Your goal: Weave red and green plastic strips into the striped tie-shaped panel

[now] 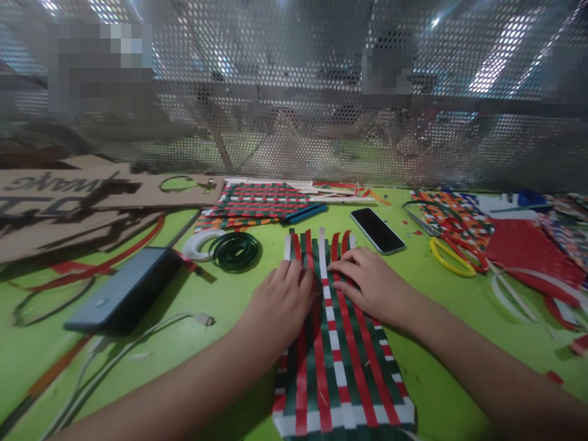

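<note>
A woven piece of green, red and white flat strips (340, 367) lies in front of me, its loose strip ends pointing away. My left hand (285, 300) is closed over its left side near the far end, fingers bent down onto the strips. A red strip (316, 306) bows up beside the left thumb, blurred; the exact grip is hidden. On the right side, my right hand (362, 278) rests with its fingers apart, fingertips touching the strips near the white middle strip (322, 254). Nothing is visibly gripped in it.
Left are a dark box-shaped device (124, 291), a white cable (156, 324), cardboard (59, 196) and rolls of green (235, 251) and white strip (201, 245). A phone (377, 231), scissors (452, 254) and red material (533, 251) lie right. A perforated metal screen (285, 98) stands behind.
</note>
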The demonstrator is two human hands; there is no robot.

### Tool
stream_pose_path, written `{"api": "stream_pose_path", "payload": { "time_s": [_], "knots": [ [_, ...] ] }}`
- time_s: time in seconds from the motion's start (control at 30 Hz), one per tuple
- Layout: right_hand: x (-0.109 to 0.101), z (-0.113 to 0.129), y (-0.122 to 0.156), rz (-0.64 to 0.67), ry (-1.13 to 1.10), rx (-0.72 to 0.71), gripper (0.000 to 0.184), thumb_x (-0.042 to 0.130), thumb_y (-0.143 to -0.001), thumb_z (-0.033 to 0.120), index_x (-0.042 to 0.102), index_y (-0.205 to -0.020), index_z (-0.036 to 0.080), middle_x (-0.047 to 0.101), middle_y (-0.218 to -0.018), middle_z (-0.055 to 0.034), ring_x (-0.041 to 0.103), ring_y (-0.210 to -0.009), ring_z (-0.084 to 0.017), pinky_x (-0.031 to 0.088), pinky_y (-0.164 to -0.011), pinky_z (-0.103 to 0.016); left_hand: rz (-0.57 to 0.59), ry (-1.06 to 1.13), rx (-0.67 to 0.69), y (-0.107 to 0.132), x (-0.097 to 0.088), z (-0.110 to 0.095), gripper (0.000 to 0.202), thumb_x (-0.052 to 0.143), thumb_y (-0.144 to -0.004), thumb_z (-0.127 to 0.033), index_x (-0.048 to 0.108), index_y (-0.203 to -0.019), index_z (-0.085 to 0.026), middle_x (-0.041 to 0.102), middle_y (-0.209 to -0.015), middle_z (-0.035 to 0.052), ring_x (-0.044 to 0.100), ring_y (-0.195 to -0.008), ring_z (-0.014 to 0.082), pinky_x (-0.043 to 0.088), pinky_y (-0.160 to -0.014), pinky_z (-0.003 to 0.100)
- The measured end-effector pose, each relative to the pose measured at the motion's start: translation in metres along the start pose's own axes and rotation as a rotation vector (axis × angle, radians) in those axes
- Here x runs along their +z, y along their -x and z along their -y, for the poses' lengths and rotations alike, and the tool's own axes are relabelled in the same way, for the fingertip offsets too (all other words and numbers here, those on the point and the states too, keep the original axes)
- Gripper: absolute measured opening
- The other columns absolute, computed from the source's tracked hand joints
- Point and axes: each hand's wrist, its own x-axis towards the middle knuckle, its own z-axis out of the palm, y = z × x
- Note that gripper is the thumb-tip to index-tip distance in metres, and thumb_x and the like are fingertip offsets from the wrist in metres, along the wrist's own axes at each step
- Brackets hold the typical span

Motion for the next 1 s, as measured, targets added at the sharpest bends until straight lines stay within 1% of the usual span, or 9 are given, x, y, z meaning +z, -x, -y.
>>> {"api": "stream_pose_path", "payload": {
  "time_s": [0.13,0.23,0.33,0.4,0.47,0.6,0.7,0.9,1.0],
  "knots": [
    [-0.0014,0.0015,-0.0013,0.002,-0.030,-0.038,0.029,0.055,-0.101,0.030,0.069,-0.125,0.019,0.064,-0.112,-0.0120,0.057,-0.107,-0.027,0.050,-0.097,-0.045,0.001,-0.013,0.006,0.0005,0.0000,-0.0002,0.031,0.039,-0.105,-0.023,0.066,-0.114,-0.011,0.063,-0.104,0.0151,0.056,-0.096,0.0304,0.049,-0.082,0.042],
    [-0.0022,0.0020,-0.0017,0.007,-0.051,-0.044,0.028,0.054,-0.101,0.027,0.069,-0.124,0.018,0.065,-0.111,-0.0120,0.058,-0.106,-0.026,0.050,-0.097,-0.044,0.014,-0.024,0.021,0.0010,-0.0016,-0.0003,0.032,0.039,-0.104,-0.020,0.066,-0.118,-0.010,0.064,-0.106,0.0159,0.056,-0.099,0.0310,0.049,-0.085,0.042],
    [-0.0019,0.0023,-0.0016,0.001,-0.063,-0.043,0.027,0.054,-0.101,0.024,0.069,-0.123,0.020,0.065,-0.110,-0.0115,0.059,-0.105,-0.025,0.051,-0.096,-0.045,0.023,-0.009,0.004,0.0013,-0.0024,-0.0002,0.039,0.038,-0.104,-0.019,0.059,-0.135,-0.009,0.063,-0.114,0.0182,0.056,-0.104,0.0313,0.049,-0.087,0.042],
    [-0.0015,0.0028,-0.0015,-0.006,-0.064,-0.037,0.027,0.054,-0.101,0.023,0.069,-0.124,0.021,0.065,-0.109,-0.0113,0.059,-0.104,-0.025,0.051,-0.096,-0.045,0.042,0.001,-0.009,0.0009,-0.0026,0.0004,0.047,0.037,-0.104,-0.019,0.049,-0.148,-0.012,0.063,-0.113,0.0175,0.056,-0.103,0.0306,0.050,-0.086,0.042],
    [-0.0014,0.0036,-0.0013,-0.006,-0.062,-0.023,0.027,0.055,-0.101,0.023,0.069,-0.124,0.021,0.065,-0.109,-0.0111,0.059,-0.102,-0.025,0.051,-0.094,-0.045,0.064,0.002,-0.003,0.0001,-0.0026,0.0013,0.051,0.036,-0.103,-0.018,0.043,-0.154,-0.016,0.064,-0.111,0.0159,0.057,-0.101,0.0300,0.051,-0.085,0.042],
    [-0.0010,0.0050,-0.0010,0.011,-0.056,0.002,0.028,0.055,-0.101,0.023,0.069,-0.125,0.022,0.064,-0.109,-0.0105,0.058,-0.103,-0.025,0.051,-0.095,-0.043,0.077,0.012,-0.001,-0.0013,-0.0018,0.0024,0.051,0.038,-0.102,-0.017,0.046,-0.153,-0.017,0.063,-0.112,0.0162,0.057,-0.103,0.0309,0.051,-0.088,0.044],
    [0.0015,0.0049,-0.0005,0.012,-0.039,0.002,0.029,0.054,-0.102,0.023,0.068,-0.126,0.020,0.063,-0.109,-0.0114,0.058,-0.104,-0.025,0.052,-0.094,-0.043,0.080,0.016,-0.013,-0.0013,-0.0008,0.0020,0.051,0.039,-0.102,-0.018,0.047,-0.152,-0.019,0.062,-0.112,0.0153,0.057,-0.104,0.0304,0.051,-0.089,0.043],
    [0.0018,0.0047,0.0030,0.002,-0.042,-0.026,0.028,0.052,-0.103,0.024,0.071,-0.123,0.018,0.063,-0.108,-0.0117,0.058,-0.104,-0.025,0.053,-0.095,-0.043,0.065,-0.005,-0.002,0.0004,0.0015,0.0018,0.051,0.039,-0.102,-0.017,0.046,-0.153,-0.019,0.062,-0.112,0.0157,0.057,-0.101,0.0298,0.050,-0.087,0.042],
    [-0.0002,0.0072,0.0057,0.011,-0.044,-0.017,0.029,0.051,-0.102,0.020,0.071,-0.122,0.019,0.063,-0.109,-0.0122,0.058,-0.105,-0.026,0.053,-0.093,-0.042,0.057,0.003,-0.003,0.0008,0.0020,0.0021,0.051,0.038,-0.102,-0.017,0.046,-0.153,-0.019,0.062,-0.112,0.0161,0.056,-0.101,0.0302,0.050,-0.086,0.042]
  ]
}}
